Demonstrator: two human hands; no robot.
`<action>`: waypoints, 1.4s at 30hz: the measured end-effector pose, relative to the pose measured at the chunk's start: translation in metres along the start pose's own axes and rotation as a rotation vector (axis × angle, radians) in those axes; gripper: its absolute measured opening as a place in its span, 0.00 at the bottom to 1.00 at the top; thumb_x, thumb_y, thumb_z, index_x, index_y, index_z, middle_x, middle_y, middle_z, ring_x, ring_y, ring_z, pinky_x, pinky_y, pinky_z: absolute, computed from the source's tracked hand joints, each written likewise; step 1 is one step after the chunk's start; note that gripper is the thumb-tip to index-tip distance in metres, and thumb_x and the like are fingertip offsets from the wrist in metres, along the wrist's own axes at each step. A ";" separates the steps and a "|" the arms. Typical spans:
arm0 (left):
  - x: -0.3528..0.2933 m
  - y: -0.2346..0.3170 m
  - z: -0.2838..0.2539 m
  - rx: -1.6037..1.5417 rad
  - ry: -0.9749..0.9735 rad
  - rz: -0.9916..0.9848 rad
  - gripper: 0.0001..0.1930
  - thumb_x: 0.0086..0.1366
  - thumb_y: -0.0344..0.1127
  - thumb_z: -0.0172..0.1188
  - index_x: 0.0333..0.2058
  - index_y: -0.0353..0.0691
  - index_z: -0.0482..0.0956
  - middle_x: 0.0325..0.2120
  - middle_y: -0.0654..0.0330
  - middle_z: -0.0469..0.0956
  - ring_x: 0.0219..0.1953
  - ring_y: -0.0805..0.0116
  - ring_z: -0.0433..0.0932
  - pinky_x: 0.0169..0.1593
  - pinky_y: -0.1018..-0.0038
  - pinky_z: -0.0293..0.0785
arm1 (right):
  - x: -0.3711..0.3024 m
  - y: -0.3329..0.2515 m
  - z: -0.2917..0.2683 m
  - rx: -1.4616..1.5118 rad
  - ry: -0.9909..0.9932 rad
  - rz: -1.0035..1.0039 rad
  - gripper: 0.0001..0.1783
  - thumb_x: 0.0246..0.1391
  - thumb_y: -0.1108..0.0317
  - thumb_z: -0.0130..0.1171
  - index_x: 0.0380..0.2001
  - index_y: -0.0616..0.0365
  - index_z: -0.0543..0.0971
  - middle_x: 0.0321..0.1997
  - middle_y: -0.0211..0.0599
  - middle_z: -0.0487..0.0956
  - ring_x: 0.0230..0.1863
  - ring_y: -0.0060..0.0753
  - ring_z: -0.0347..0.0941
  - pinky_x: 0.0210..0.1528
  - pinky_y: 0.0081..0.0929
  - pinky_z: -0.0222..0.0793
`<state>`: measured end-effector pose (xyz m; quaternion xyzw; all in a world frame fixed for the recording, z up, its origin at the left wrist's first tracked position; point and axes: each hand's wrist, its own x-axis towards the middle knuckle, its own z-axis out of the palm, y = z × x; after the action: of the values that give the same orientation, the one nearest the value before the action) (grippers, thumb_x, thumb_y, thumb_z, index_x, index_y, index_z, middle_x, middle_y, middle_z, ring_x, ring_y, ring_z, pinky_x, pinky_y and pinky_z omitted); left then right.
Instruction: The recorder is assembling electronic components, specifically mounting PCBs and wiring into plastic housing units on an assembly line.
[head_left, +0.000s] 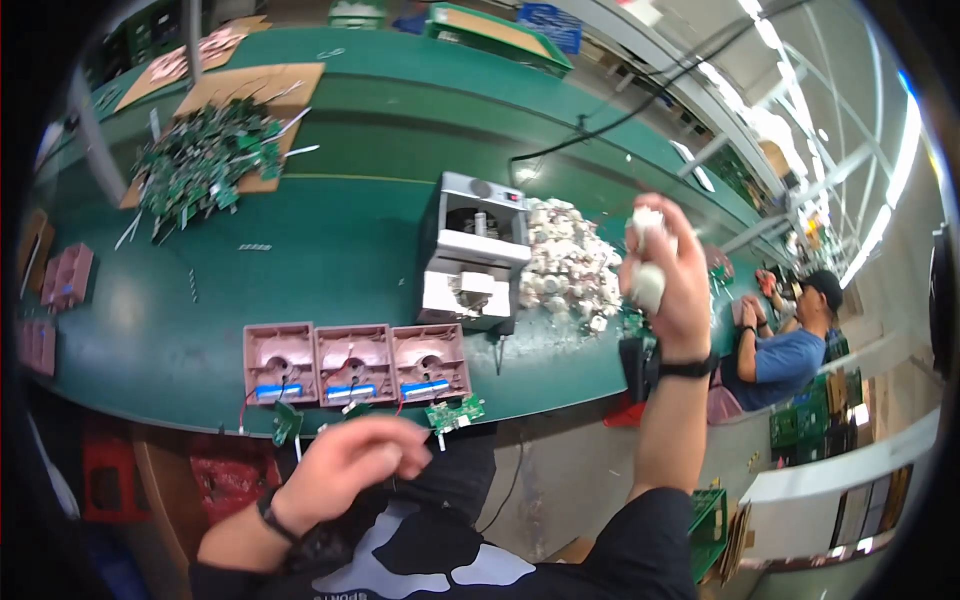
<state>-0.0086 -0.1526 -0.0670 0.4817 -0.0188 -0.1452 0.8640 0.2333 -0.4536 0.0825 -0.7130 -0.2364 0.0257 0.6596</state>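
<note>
My right hand [680, 290] is raised over the right part of the green bench, its fingers closed round several small rounded white parts [648, 288]; their exact kind is blurred. To its left lies a heap of similar white parts [568, 262]. My left hand [355, 462], slightly blurred, hovers at the front edge with bent fingers apart and nothing visible in them. Just beyond it stand three pink plastic housings [352, 362] in a row, each with a blue cylindrical battery [350, 392] and wires. Green circuit boards [455, 413] hang or lie along their front.
A grey and black machine [475, 250] stands mid-bench, left of the heap. A tangled pile of green boards [210, 160] lies on cardboard at the far left. More pink housings [68, 277] sit at the left end. A co-worker in blue [785, 365] sits at the right.
</note>
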 end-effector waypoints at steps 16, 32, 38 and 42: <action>0.068 -0.014 0.023 -0.719 0.070 -0.121 0.31 0.79 0.66 0.42 0.58 0.46 0.76 0.49 0.64 0.79 0.54 0.69 0.80 0.58 0.60 0.80 | -0.104 0.058 0.163 -0.324 -0.270 -0.289 0.23 0.51 0.77 0.69 0.52 0.64 0.80 0.51 0.50 0.84 0.54 0.47 0.80 0.58 0.39 0.75; 0.033 -0.017 0.012 -0.733 -0.212 -0.257 0.24 0.79 0.54 0.54 0.59 0.39 0.74 0.44 0.62 0.79 0.40 0.74 0.82 0.27 0.77 0.81 | -0.132 0.053 0.153 -0.235 -0.259 -0.306 0.23 0.58 0.73 0.66 0.54 0.61 0.69 0.54 0.53 0.82 0.64 0.52 0.74 0.68 0.50 0.66; 0.019 -0.009 0.011 -0.580 -0.207 -0.239 0.23 0.79 0.45 0.56 0.64 0.38 0.71 0.39 0.65 0.77 0.38 0.77 0.80 0.24 0.80 0.77 | -0.142 0.057 0.155 -0.176 -0.330 -0.207 0.28 0.51 0.81 0.68 0.55 0.63 0.69 0.53 0.51 0.82 0.62 0.50 0.74 0.68 0.48 0.67; 0.010 -0.016 0.007 -0.314 -0.134 -0.263 0.22 0.79 0.45 0.56 0.64 0.39 0.72 0.38 0.65 0.77 0.38 0.78 0.79 0.24 0.81 0.76 | -0.147 0.056 0.153 0.010 -0.345 -0.037 0.29 0.51 0.83 0.67 0.56 0.65 0.69 0.52 0.50 0.83 0.62 0.47 0.75 0.66 0.45 0.69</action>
<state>-0.0044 -0.1688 -0.0781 0.3287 0.0096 -0.2896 0.8989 0.0662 -0.3672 -0.0312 -0.6902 -0.3589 0.1365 0.6133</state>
